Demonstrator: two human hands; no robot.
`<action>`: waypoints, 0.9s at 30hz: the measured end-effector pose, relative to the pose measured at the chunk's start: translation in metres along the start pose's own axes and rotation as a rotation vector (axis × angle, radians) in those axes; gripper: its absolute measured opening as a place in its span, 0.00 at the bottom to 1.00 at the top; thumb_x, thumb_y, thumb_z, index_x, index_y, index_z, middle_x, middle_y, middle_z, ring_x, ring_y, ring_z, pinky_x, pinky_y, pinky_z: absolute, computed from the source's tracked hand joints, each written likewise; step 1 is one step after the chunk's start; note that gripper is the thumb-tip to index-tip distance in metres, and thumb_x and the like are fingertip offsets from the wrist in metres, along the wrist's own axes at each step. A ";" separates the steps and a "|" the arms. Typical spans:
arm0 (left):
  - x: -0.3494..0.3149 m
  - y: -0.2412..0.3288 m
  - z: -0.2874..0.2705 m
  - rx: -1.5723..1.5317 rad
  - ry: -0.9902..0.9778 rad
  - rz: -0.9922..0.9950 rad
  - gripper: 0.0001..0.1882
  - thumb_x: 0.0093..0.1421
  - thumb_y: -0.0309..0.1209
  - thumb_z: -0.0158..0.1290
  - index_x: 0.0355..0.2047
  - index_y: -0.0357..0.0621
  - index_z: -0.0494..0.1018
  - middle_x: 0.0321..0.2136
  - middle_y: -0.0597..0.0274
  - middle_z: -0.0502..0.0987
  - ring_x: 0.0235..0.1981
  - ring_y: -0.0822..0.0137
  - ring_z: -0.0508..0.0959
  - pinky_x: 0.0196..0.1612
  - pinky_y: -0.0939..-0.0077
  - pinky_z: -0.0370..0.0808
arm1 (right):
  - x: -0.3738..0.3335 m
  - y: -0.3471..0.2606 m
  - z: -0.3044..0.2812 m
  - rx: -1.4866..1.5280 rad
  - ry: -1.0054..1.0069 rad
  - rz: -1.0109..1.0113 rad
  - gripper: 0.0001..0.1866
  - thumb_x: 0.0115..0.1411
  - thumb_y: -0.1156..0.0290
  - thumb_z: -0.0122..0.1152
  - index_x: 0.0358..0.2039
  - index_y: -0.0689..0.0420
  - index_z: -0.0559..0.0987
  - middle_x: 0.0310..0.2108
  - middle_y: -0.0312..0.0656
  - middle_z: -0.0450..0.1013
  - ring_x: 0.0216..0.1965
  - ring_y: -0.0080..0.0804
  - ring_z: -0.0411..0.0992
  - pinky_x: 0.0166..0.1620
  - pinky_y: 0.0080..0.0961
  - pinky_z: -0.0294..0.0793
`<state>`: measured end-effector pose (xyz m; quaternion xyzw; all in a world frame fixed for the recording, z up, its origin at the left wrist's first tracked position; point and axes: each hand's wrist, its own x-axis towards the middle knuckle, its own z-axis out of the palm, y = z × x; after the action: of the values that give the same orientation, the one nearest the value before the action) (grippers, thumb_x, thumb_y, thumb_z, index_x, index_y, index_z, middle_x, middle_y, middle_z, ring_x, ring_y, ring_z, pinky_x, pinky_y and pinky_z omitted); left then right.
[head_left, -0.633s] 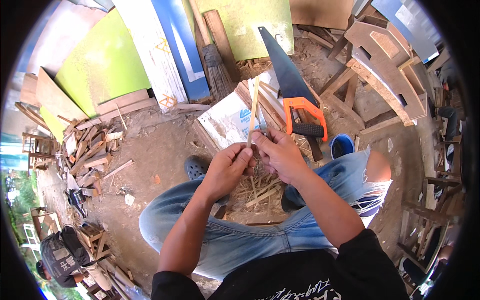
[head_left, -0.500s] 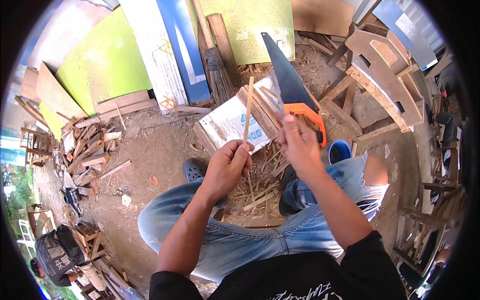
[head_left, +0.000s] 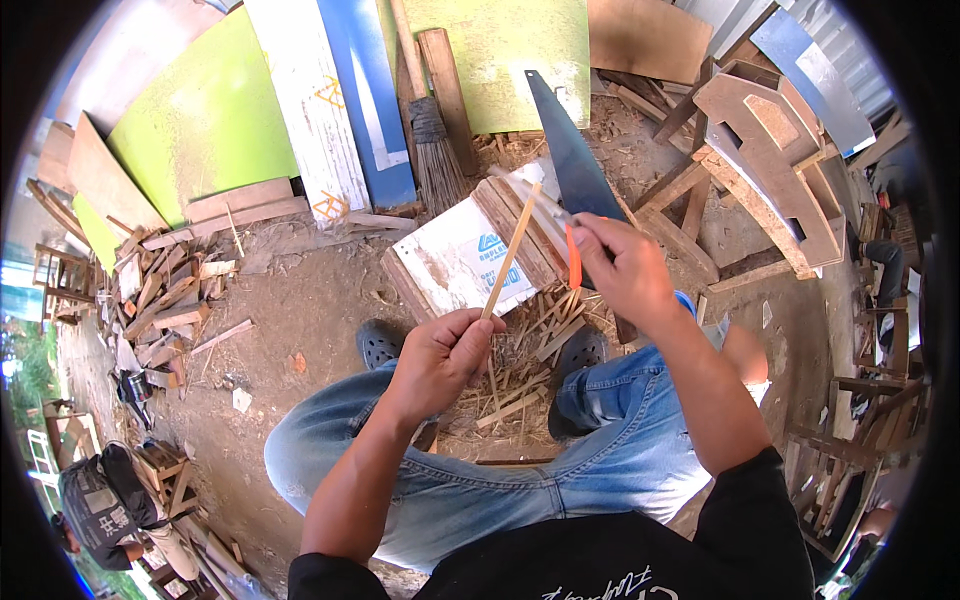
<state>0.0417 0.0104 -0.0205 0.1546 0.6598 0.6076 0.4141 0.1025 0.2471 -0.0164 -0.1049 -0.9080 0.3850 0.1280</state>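
Stick (head_left: 513,250) is pointing to one o'clock, our left hand (head_left: 440,362) gripping its lower end. We are now keeping hands apart: our right hand (head_left: 628,262), at two o'clock from it, is gripping an apparent knife (head_left: 557,211), blade near the stick's tip, clear of our left hand.

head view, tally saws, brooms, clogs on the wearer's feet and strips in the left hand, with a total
Saw: 1
Broom: 1
Clogs: 2
Wooden strip in left hand: 1
Total: 5
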 end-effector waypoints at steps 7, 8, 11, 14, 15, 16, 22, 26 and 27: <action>0.006 0.002 0.005 0.084 0.040 0.013 0.14 0.71 0.34 0.48 0.44 0.36 0.77 0.19 0.73 0.70 0.21 0.82 0.69 0.25 0.84 0.68 | -0.004 0.019 -0.001 0.036 0.056 0.048 0.13 0.67 0.66 0.57 0.46 0.62 0.80 0.30 0.48 0.77 0.27 0.29 0.75 0.33 0.30 0.74; 0.007 0.002 0.005 0.110 0.036 -0.005 0.14 0.71 0.34 0.48 0.44 0.36 0.77 0.19 0.73 0.71 0.21 0.82 0.69 0.25 0.84 0.68 | -0.004 0.019 -0.001 0.021 0.084 0.037 0.14 0.67 0.66 0.57 0.46 0.62 0.80 0.30 0.49 0.77 0.27 0.29 0.75 0.33 0.29 0.74; 0.010 0.000 0.008 0.100 0.037 -0.031 0.13 0.70 0.34 0.49 0.44 0.36 0.78 0.20 0.72 0.71 0.22 0.81 0.70 0.26 0.83 0.69 | -0.005 0.012 0.000 0.052 0.138 -0.048 0.09 0.64 0.65 0.59 0.38 0.56 0.80 0.30 0.46 0.77 0.30 0.45 0.77 0.34 0.36 0.77; 0.012 0.000 0.011 0.183 0.102 0.018 0.13 0.70 0.33 0.50 0.43 0.36 0.78 0.19 0.71 0.73 0.22 0.82 0.71 0.26 0.83 0.70 | -0.007 0.001 -0.002 -0.048 -0.259 -0.142 0.10 0.64 0.63 0.59 0.39 0.55 0.81 0.31 0.47 0.77 0.32 0.47 0.77 0.36 0.38 0.77; 0.011 0.001 0.011 0.261 0.109 0.039 0.13 0.69 0.33 0.50 0.43 0.36 0.78 0.19 0.71 0.73 0.22 0.82 0.71 0.26 0.82 0.70 | -0.004 0.000 -0.004 -0.108 -0.192 -0.140 0.11 0.65 0.61 0.58 0.39 0.54 0.81 0.32 0.48 0.78 0.31 0.49 0.77 0.36 0.38 0.77; 0.008 0.001 0.012 0.320 0.115 0.043 0.13 0.69 0.33 0.50 0.42 0.35 0.78 0.19 0.71 0.73 0.22 0.82 0.71 0.26 0.82 0.70 | -0.001 0.002 -0.007 -0.111 -0.039 -0.117 0.11 0.65 0.60 0.57 0.40 0.53 0.80 0.32 0.47 0.77 0.31 0.48 0.77 0.35 0.39 0.77; 0.008 0.003 0.013 0.565 0.193 0.170 0.09 0.66 0.32 0.52 0.38 0.39 0.78 0.18 0.55 0.75 0.18 0.66 0.74 0.26 0.73 0.72 | -0.010 0.016 -0.002 -0.148 0.037 -0.108 0.12 0.66 0.60 0.55 0.41 0.51 0.80 0.31 0.45 0.78 0.31 0.45 0.78 0.34 0.39 0.77; 0.010 0.002 0.011 0.751 0.235 0.240 0.10 0.63 0.31 0.54 0.41 0.40 0.80 0.20 0.51 0.75 0.20 0.67 0.77 0.29 0.73 0.74 | -0.014 0.014 0.003 -0.162 -0.154 -0.219 0.08 0.65 0.64 0.58 0.37 0.53 0.81 0.27 0.46 0.75 0.26 0.43 0.75 0.30 0.37 0.73; 0.009 0.002 0.011 0.758 0.224 0.248 0.08 0.63 0.31 0.54 0.37 0.40 0.77 0.20 0.49 0.75 0.21 0.59 0.77 0.28 0.68 0.74 | -0.010 0.015 0.001 -0.222 -0.127 -0.121 0.07 0.64 0.65 0.59 0.37 0.53 0.81 0.29 0.47 0.77 0.28 0.44 0.76 0.32 0.37 0.74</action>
<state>0.0436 0.0246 -0.0209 0.3072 0.8544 0.3799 0.1772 0.1130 0.2540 -0.0297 -0.0386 -0.9560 0.2794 0.0808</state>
